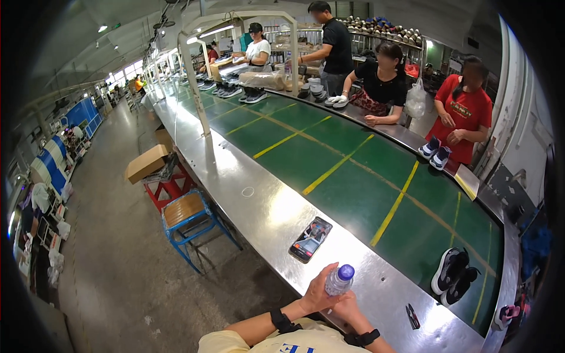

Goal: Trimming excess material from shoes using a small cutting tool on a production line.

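A clear plastic water bottle point(338, 282) with a purple cap stands upright in front of me, over the near edge of the steel table. My left hand point(318, 292) is closed around its side, fingers wrapped behind it. My right hand point(346, 307) is closed at the lower part of the bottle, its fingers partly hidden. Just beyond the bottle a smartphone point(311, 239) with a lit screen lies on the steel. Off to the right rests a small dark pair of thread snips point(412, 316).
A green conveyor belt point(347, 206) with yellow lines runs beyond the steel edge point(235, 194). Black sneakers point(454, 276) sit on it at right. Across it, people stand near more shoes point(434, 154). At left are a blue-framed stool point(183, 210) and a cardboard box point(147, 163).
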`<state>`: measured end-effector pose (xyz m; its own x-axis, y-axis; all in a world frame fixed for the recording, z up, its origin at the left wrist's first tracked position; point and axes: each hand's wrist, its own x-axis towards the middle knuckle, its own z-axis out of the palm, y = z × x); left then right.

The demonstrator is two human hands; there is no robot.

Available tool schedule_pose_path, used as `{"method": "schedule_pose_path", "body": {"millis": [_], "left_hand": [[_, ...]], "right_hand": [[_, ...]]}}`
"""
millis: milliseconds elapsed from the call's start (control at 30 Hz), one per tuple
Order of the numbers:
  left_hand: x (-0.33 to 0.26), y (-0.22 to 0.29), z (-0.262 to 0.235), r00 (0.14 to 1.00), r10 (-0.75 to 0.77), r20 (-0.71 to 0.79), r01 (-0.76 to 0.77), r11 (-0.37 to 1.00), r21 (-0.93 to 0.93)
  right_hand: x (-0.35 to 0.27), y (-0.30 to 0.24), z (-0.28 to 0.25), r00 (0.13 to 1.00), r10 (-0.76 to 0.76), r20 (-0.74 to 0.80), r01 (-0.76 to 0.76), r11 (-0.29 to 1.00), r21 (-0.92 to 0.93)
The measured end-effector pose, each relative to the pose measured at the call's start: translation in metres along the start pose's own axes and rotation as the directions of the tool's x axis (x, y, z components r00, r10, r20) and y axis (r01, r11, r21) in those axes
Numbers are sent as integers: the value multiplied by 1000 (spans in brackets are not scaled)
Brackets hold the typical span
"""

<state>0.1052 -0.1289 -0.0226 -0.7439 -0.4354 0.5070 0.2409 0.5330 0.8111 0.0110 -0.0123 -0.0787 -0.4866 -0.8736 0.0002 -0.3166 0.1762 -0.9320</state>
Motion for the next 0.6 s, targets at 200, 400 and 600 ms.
{"method": "schedule_pose_path", "body": {"millis": [200,400,600], "left_hand": [[3,8,-39,943,-204,-264,173,976,-135],[46,-34,-95,815,-251,-522,162,964,-211],[91,-87,-140,750,-31,-661,231,948,218]], "right_hand": [[-14,-19,-3,993,-99,-69,95,994,-57],[-48,-20,-41,970,55,-237,-63,998,-24],[-82,-31,-174,721,-222,-657,-164,866,-473]]}}
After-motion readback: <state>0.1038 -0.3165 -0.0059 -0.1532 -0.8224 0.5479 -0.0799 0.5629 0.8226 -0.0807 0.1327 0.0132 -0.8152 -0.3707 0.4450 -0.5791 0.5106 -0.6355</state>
